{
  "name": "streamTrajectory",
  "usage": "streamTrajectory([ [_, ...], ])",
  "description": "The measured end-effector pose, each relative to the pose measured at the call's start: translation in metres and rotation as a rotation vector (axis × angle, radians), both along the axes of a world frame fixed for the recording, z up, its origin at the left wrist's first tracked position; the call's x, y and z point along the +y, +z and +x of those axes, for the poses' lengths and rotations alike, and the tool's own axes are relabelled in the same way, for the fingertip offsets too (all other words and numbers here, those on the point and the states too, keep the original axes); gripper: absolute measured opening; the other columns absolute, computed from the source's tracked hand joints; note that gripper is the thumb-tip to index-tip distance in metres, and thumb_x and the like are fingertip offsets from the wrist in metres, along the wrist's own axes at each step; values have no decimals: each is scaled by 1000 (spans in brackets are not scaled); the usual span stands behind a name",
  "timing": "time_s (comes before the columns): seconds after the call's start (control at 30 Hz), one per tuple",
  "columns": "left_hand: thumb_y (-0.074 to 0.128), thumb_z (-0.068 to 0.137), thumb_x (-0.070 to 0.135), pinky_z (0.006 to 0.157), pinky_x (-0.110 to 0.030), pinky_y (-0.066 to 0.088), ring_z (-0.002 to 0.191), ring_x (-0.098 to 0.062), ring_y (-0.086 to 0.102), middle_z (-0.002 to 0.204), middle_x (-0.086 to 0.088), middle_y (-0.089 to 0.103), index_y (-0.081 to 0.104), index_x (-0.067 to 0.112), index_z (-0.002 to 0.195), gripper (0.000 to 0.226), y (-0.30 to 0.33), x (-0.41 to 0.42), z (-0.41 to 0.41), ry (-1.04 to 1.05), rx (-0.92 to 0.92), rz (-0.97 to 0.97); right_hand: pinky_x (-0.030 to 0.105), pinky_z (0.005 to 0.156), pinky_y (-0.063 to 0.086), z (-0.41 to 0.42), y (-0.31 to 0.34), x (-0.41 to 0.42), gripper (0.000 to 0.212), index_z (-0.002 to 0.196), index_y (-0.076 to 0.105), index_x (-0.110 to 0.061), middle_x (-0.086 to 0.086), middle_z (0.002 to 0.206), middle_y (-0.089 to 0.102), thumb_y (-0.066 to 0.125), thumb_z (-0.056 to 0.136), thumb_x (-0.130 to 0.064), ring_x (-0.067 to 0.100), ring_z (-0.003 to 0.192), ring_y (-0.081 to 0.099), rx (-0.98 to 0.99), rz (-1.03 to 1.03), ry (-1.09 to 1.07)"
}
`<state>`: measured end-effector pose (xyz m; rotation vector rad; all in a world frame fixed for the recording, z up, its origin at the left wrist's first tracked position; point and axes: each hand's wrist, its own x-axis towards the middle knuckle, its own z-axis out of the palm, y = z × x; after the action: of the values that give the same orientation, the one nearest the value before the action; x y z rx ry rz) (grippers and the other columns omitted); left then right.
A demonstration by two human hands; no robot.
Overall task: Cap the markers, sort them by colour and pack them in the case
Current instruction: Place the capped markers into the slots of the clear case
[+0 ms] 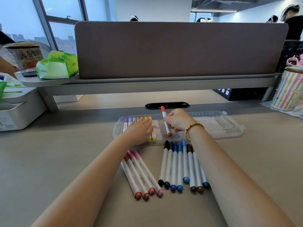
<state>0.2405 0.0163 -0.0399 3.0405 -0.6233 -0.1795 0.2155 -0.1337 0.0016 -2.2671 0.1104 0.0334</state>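
Right hand [177, 120] holds red marker [166, 121] over case [213, 126] (left hand [141, 130] covers packed markers [129, 121]).

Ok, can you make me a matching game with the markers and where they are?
Things:
1. red marker
2. yellow markers
3. pink markers
4. blue markers

Places:
A. in the clear case, under the left hand
B. on the desk, below the case's left half
C. held in the right hand, above the case
D. on the desk, beside the black and brown markers

Pairs: 1-C, 2-A, 3-B, 4-D
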Motion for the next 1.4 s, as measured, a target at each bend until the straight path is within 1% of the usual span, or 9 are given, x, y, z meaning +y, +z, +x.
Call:
streamTrajectory([
  [0.1,15,103,28,116,-42,-1,146,-18,4,158,1,7,12,16,151,49,-5,2,-3,71,-80,-79,28,64,44,6,-12,15,15,89,59,-9,5,75,54,52,93,-22,19,73,53,16,-113,8],
  [0.23,16,102,33,116,-41,0,146,-17,7,158,2,11,18,20,150,49,-5,1,-4,64,-88,-125,24,57,37,12,-19,31,16,81,56,-11,2,68,46,50,93,-19,20,70,51,-22,-261,6],
  [0.4,16,102,37,117,-40,3,146,-17,8,157,2,13,20,23,150,50,-5,4,-6,53,-85,-155,27,66,40,15,-24,36,24,101,64,-5,9,84,58,48,95,-22,22,78,53,-61,-287,-4],
  [0.53,16,102,35,116,-40,-1,146,-16,6,158,3,12,18,22,150,50,-3,4,-6,68,-74,-155,25,60,39,16,-25,34,22,87,59,-12,3,75,50,45,97,-25,19,72,49,-17,-349,17],
  [0.67,18,102,33,117,-39,2,145,-16,8,158,2,12,19,21,150,50,-3,5,-6,59,-76,-164,30,83,44,12,-24,35,31,122,56,-6,12,114,60,44,97,-22,26,104,56,-70,-348,22],
  [0.93,23,103,30,114,-37,11,141,-18,21,153,-1,26,33,17,145,45,8,12,-12,35,-37,-211,26,64,38,21,-32,34,23,91,62,-11,6,78,55,44,97,-23,22,78,54,-65,-370,49],
  [1.07,25,102,29,111,-36,14,136,-19,28,147,-4,35,38,14,140,43,13,13,-18,27,-40,-204,34,81,47,17,-29,33,26,101,61,-13,9,94,58,38,100,-26,25,95,57,-55,-498,174],
  [1.17,24,102,30,113,-35,13,138,-17,25,150,-3,32,35,15,142,44,13,14,-17,13,-31,-199,42,98,40,12,-27,30,29,116,56,-16,12,121,51,33,101,-26,30,120,43,-65,-668,226],
  [1.4,27,102,25,110,-36,18,131,-19,34,147,-5,37,45,14,135,40,9,14,-18,59,-44,-280,42,102,31,3,-29,34,38,134,44,-24,12,135,40,38,96,-22,32,127,32,-140,-891,203],
])
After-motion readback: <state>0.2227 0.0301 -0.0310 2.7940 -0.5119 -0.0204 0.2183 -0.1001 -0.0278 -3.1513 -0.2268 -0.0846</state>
